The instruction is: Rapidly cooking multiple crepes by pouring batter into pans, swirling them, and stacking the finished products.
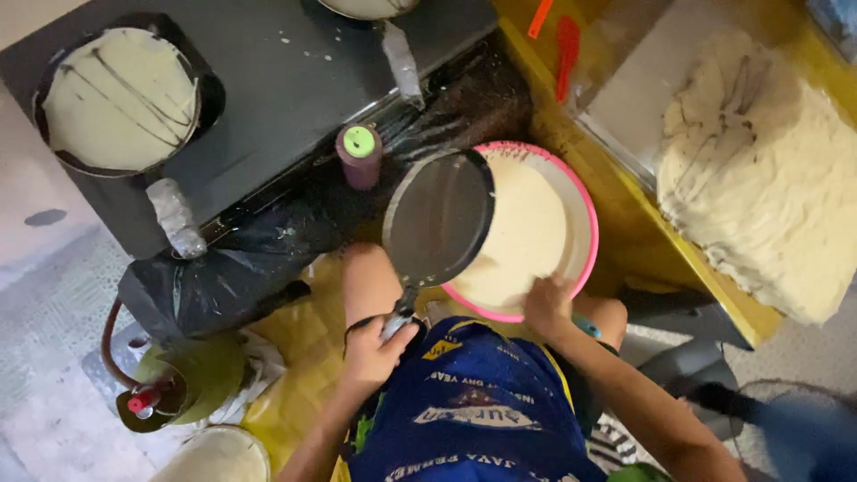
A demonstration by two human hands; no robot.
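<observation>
My left hand (379, 344) grips the handle of a dark round flat pan (439, 217), held tilted over a pink-rimmed bowl (585, 214) of pale batter (527, 232). My right hand (546, 305) rests on the bowl's near rim, fingers touching the edge by the batter. The bowl sits in front of my lap, between my knees. On a black stove top at upper left, another pan (120, 98) holds a thin pale sheet of cooked batter.
A maroon bottle with a green cap (360, 153) stands beside the pan. A tall stack of thin pale sheets (759, 170) lies on a yellow table at right. A green gas cylinder (183, 384) with a hose sits at lower left, next to black plastic wrap (223, 277).
</observation>
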